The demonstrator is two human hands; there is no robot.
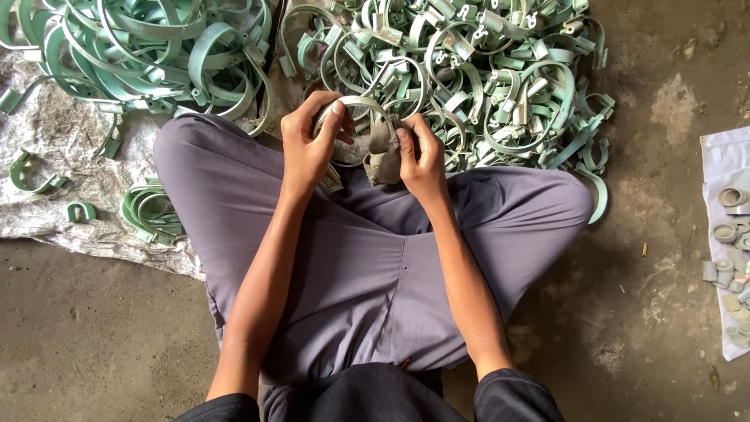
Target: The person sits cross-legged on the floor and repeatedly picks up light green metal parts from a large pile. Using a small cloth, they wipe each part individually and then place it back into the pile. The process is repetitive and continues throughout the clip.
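Observation:
I sit cross-legged on the floor in grey trousers. My left hand point(307, 141) grips a curved pale green metal clamp band point(358, 104) at its upper arc. My right hand point(422, 160) presses a crumpled grey cloth point(383, 155) against the band's right end. Both hands meet just above my knees, in front of a big heap of similar green clamps point(484, 70).
A second heap of green clamp bands point(148, 47) lies at the upper left on a crumpled grey sheet point(70, 141), with a few loose clamps point(148, 212) beside my left knee. At the right edge a white sheet point(726, 156) holds several small grey rings. The floor is bare concrete.

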